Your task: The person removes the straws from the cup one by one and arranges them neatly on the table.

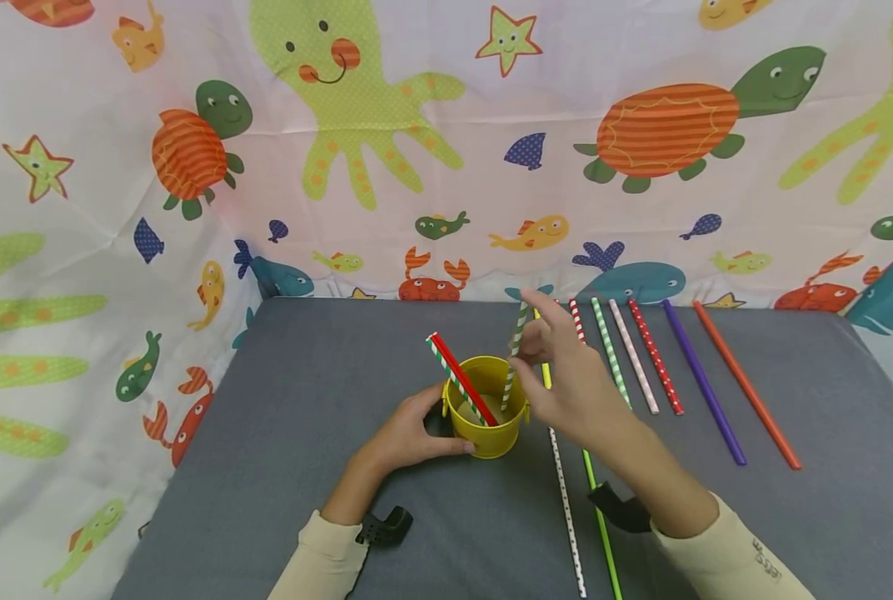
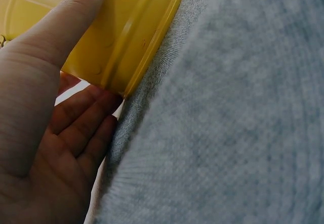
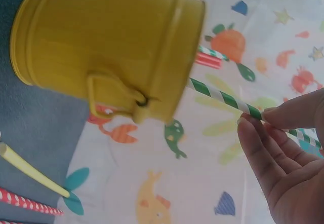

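A small yellow metal bucket (image 1: 495,443) stands upright on the grey cloth. My left hand (image 1: 409,433) holds it from the left, thumb on the near wall; the left wrist view shows the thumb across the yellow bucket (image 2: 126,36) and other fingers behind it. Over its right side, my right hand (image 1: 566,375) pinches a green-and-white striped paper straw (image 1: 519,333) between thumb and fingertips. That straw's lower end is inside the bucket. Red straws (image 1: 465,379) and a green-and-white straw (image 1: 446,367) lean left in the bucket. In the right wrist view, the pinched straw (image 3: 223,97) slants from the rim.
Right of the bucket lie several straws, among them a purple straw (image 1: 705,383), an orange straw (image 1: 746,385) and a red dotted straw (image 1: 656,358). A lime straw (image 1: 602,525) and a black-dotted white straw (image 1: 566,508) lie near the right forearm. A printed curtain (image 1: 416,167) hangs behind.
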The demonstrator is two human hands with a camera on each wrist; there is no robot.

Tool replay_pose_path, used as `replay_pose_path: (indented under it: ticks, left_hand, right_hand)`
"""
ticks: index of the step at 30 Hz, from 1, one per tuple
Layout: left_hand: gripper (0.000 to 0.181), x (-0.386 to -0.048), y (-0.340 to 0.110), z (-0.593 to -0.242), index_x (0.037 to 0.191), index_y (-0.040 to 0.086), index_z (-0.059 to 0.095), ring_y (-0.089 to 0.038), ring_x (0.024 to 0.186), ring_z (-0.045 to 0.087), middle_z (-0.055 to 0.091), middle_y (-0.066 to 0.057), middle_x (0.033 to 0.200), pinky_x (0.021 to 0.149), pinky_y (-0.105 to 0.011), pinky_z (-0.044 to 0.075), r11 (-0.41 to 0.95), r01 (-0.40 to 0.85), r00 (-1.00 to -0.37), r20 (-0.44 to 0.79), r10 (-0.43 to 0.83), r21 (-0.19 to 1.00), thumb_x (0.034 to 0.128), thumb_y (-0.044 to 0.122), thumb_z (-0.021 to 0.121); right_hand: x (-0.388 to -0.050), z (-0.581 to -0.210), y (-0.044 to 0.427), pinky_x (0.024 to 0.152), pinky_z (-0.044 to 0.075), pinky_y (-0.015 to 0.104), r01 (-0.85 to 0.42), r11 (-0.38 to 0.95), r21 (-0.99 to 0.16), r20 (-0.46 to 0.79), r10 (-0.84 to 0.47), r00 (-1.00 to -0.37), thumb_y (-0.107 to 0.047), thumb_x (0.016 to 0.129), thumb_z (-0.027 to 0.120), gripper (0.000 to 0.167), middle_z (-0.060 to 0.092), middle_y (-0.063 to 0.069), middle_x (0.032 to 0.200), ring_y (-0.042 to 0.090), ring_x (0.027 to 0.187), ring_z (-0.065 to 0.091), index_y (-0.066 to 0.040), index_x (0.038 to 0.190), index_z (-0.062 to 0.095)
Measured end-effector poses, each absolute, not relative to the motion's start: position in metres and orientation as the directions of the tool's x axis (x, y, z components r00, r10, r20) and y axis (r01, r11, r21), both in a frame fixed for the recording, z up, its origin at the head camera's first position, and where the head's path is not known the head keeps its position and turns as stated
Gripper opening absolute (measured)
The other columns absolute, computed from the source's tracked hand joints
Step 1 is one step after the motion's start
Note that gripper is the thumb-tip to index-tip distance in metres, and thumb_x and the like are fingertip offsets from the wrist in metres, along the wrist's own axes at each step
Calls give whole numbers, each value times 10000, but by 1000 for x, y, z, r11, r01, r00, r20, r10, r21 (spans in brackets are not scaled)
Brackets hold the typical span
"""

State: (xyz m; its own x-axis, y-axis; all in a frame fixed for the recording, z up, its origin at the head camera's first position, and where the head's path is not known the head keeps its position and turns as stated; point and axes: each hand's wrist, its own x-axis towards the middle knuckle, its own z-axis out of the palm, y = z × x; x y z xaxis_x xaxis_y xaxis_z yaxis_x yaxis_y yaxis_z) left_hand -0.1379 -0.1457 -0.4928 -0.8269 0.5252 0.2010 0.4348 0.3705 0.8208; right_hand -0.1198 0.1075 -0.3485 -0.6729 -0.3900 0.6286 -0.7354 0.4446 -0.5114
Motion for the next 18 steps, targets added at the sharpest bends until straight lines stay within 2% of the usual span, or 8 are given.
replay_pose_path:
  ticks: [9,14,18]
  left_hand:
    - [784,-139,-146,-494,1419,237,532,-137,1158,550,598,86,1313,1055,-419,410,364,432,-828,203,523,825,741,324,917]
    - [796,-138,-147,-493,1422,250,523,-118,1150,545,591,113,1308,1053,-400,411,382,426,-833,190,520,820,737,347,917]
    - [798,-138,-146,-492,1425,245,521,-124,1147,545,591,108,1306,1048,-411,414,385,422,-834,185,520,821,739,361,913]
  right_hand:
    - [-103,-334,130,805,528,199,-749,389,-537,692,-306,-654,213,761,717,897,641,63,938,153,815,660,-3,1479,224]
    - [-101,-327,137,810,537,217,-792,228,-566,756,-240,-609,160,822,667,785,631,107,924,181,829,646,85,1436,183]
    - [-98,-324,145,821,531,211,-802,244,-545,773,-226,-593,104,835,645,773,625,104,919,159,838,633,96,1448,173]
